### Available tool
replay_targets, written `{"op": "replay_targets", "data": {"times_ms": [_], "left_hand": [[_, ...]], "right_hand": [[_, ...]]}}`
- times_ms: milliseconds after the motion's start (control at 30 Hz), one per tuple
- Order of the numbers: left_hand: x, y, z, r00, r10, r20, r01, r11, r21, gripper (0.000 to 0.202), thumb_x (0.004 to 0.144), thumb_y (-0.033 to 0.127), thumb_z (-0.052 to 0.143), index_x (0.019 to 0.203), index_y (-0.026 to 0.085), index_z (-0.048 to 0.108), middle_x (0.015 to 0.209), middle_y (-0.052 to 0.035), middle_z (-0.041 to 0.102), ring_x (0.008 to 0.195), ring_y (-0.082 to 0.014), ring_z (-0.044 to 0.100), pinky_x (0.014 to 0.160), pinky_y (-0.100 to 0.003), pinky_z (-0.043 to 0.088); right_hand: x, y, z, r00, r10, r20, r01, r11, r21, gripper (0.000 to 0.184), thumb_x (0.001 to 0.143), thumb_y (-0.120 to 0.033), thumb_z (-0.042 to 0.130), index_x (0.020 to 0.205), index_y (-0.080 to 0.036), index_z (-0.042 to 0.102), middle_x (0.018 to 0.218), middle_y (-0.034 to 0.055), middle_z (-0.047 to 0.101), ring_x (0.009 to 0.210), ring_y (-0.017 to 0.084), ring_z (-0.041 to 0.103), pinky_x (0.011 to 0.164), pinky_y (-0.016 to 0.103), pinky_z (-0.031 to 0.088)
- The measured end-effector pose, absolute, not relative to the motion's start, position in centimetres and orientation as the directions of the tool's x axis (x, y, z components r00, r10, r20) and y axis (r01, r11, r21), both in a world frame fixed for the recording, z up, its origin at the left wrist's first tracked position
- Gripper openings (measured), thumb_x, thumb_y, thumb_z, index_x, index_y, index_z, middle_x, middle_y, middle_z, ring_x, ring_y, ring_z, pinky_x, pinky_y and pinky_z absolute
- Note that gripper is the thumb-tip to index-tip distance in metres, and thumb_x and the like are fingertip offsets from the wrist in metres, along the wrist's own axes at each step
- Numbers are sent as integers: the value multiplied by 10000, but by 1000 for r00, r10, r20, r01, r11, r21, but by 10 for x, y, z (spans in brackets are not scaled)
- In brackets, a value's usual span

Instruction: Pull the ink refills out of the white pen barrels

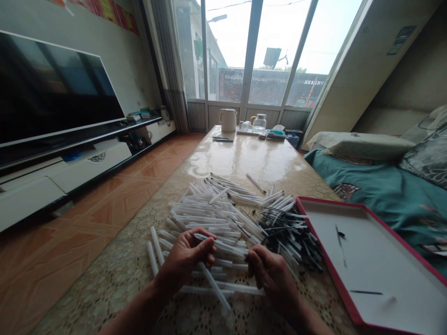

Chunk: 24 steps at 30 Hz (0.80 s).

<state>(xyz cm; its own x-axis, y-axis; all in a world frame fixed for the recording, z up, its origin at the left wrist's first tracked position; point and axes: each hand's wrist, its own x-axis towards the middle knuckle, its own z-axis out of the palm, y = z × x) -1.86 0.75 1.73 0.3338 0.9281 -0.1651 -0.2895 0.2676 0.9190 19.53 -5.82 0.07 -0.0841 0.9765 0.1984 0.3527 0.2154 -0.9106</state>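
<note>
My left hand [186, 258] is closed around one end of a white pen barrel [223, 245]. My right hand [270, 272] is pinched at the other end of that barrel, fingers curled. Both hands hover over a heap of white pen barrels [209, 214] on the table [244, 158]. Just to the right of the heap lies a pile of thin dark ink refills [291, 232]. What my right fingers pinch beyond the barrel's tip is hidden.
A flat box lid with a red rim [316, 232] lies at the right, holding a few refills. A white jug [227, 120], a glass kettle [259, 122] and small items stand at the far end. A television sits left, a bed right.
</note>
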Motion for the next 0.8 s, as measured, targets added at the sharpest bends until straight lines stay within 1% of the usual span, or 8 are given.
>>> {"op": "replay_targets", "data": {"times_ms": [167, 200, 333, 400, 500, 567, 700, 800], "left_hand": [[-18, 7, 16, 356, 918, -172, -282, 281, 917, 353, 630, 401, 825, 757, 137, 631, 562, 1, 666, 423, -97, 584, 388, -168, 448], [-18, 7, 16, 365, 915, -173, -277, 284, 918, 353, 629, 400, 826, 755, 136, 630, 560, 0, 665, 425, -100, 586, 391, -172, 452], [-17, 7, 16, 382, 909, -163, -262, 277, 924, 337, 645, 389, 818, 760, 136, 629, 565, -3, 668, 431, -104, 590, 409, -185, 466], [-17, 7, 16, 377, 912, -163, -260, 273, 926, 340, 647, 392, 816, 765, 135, 627, 572, -6, 672, 434, -106, 593, 417, -190, 470], [-18, 8, 15, 377, 911, -166, -255, 274, 927, 354, 638, 400, 819, 767, 132, 628, 571, -10, 672, 433, -110, 593, 418, -196, 474], [-18, 9, 15, 381, 910, -162, -255, 272, 928, 350, 643, 397, 817, 772, 131, 630, 572, -10, 674, 438, -111, 596, 418, -195, 475], [-18, 9, 15, 375, 912, -164, -259, 273, 927, 363, 630, 403, 824, 771, 133, 626, 575, -12, 674, 444, -115, 600, 409, -191, 468], [-18, 9, 15, 358, 919, -166, -254, 267, 930, 374, 621, 410, 827, 773, 134, 627, 579, -12, 674, 443, -115, 599, 412, -193, 469]], "right_hand": [[196, -57, 2, -41, 988, 147, 312, 153, -938, 267, 896, -451, 529, 910, -185, 551, 647, -10, 583, 491, 110, 508, 461, 196, 391], [196, -56, 2, -46, 987, 154, 333, 160, -929, 270, 904, -450, 515, 903, -183, 561, 636, -10, 581, 504, 115, 512, 475, 200, 392], [198, -56, 2, -111, 967, 228, 430, 254, -866, 392, 964, -417, 385, 693, -186, 550, 565, -5, 557, 527, 122, 532, 548, 215, 400], [198, -56, 1, -98, 970, 223, 426, 244, -871, 331, 953, -409, 417, 748, -186, 550, 605, -2, 577, 517, 117, 531, 531, 210, 400], [197, -56, 1, -66, 982, 174, 380, 186, -906, 242, 915, -410, 502, 947, -175, 551, 663, 2, 615, 503, 114, 532, 487, 202, 396], [197, -56, 2, -73, 982, 173, 386, 188, -903, 265, 930, -417, 473, 921, -171, 571, 620, -1, 616, 503, 117, 542, 503, 205, 403], [197, -56, 3, -96, 979, 180, 414, 204, -887, 414, 972, -436, 361, 707, -180, 549, 530, -11, 570, 461, 105, 529, 504, 204, 404], [196, -56, 0, -75, 991, 108, 300, 126, -946, 313, 927, -477, 460, 828, -187, 530, 604, -21, 582, 411, 88, 498, 419, 188, 390]]}}
